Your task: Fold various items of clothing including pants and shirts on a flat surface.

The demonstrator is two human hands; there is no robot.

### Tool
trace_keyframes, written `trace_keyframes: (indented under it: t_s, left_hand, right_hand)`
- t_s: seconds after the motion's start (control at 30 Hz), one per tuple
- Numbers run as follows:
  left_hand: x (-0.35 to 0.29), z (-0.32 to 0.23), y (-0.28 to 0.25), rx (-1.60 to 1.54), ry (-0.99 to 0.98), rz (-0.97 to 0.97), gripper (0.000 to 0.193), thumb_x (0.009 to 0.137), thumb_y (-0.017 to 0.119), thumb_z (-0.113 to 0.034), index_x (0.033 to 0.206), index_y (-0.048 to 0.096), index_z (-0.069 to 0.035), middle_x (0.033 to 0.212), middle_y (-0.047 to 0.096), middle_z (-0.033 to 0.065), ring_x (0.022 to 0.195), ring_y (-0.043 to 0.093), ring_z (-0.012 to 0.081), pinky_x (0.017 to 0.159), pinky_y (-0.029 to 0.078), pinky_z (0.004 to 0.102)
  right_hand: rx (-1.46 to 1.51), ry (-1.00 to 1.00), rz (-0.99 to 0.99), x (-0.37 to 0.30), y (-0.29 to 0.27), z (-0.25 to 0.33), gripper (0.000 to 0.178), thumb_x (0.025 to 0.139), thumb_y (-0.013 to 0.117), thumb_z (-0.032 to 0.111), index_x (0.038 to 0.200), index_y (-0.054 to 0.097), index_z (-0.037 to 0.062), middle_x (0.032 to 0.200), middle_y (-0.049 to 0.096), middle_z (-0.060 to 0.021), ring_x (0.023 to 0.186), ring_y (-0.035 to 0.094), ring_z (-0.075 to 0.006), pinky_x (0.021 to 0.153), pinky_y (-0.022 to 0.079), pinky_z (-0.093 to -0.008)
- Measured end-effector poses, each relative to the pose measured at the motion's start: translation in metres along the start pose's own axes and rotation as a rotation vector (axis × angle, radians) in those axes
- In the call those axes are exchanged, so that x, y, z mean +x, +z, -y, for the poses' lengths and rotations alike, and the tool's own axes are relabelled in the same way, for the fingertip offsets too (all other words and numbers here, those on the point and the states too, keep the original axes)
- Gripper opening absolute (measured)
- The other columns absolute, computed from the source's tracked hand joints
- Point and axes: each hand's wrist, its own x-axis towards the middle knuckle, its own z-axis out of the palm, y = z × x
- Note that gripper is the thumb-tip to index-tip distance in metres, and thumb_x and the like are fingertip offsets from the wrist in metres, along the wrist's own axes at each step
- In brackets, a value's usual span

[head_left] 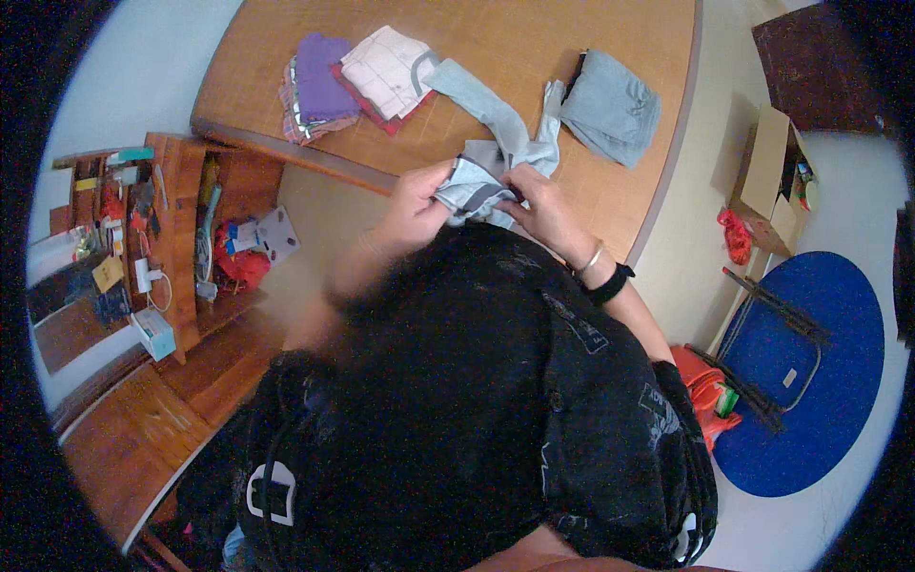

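A light grey garment [496,114] with dark trim lies partly on the wooden table [381,157], its two long narrow ends stretching away from me; sleeves or trouser legs, I cannot tell which. My left hand [415,205] pinches its bunched near edge from the left. On the other side of that edge, my right hand [545,210] grips the cloth with bent fingers. One far end touches a folded white checked garment [384,59], which rests on red cloth. Left of it sits a stack topped by a purple garment [324,76]. A folded grey garment [612,107] lies at the right.
Wooden shelves [176,238] with various small items stand at the left. To the right, a blue round folding table [810,381] leans against the wall. An open cardboard box [762,181] and red bags [705,391] are near it.
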Motion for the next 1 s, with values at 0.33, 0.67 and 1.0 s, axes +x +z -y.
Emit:
trace_keyframes:
  t_s: [0.33,0.67,1.0]
  left_hand:
    - [-0.025,-0.021,-0.037,-0.145,0.016,-0.178,0.023,0.084,0.048,-0.001,0.106,0.054,0.003,0.094,0.061,0.0055,0.086,0.057,0.0117,0.077,0.044,0.0243]
    - [-0.053,0.009,-0.076,-0.427,-0.124,-0.425,0.026,0.082,0.049,0.003,0.107,0.053,0.005,0.1,0.06,0.0079,0.091,0.057,0.0132,0.082,0.043,0.0263]
    - [-0.073,0.045,-0.1,-0.483,-0.118,-0.707,0.021,0.084,0.052,0.0,0.105,0.056,0.002,0.1,0.06,0.0067,0.091,0.056,0.0137,0.083,0.043,0.028]
  right_hand:
    - [-0.064,0.126,-0.07,-0.029,0.036,-0.096,0.016,0.064,0.062,-0.006,0.077,0.057,0.0018,0.075,0.057,-0.0159,0.073,0.056,-0.0327,0.063,0.045,-0.0373]
    - [-0.315,0.26,0.101,-0.055,0.038,-0.148,0.017,0.075,0.052,0.008,0.089,0.061,0.0052,0.089,0.06,-0.0192,0.083,0.058,-0.036,0.072,0.046,-0.0419]
    - [-0.375,0.339,0.181,-0.082,0.032,-0.166,0.014,0.069,0.06,0.007,0.083,0.062,0.0083,0.079,0.061,-0.0165,0.077,0.059,-0.033,0.067,0.047,-0.0401]
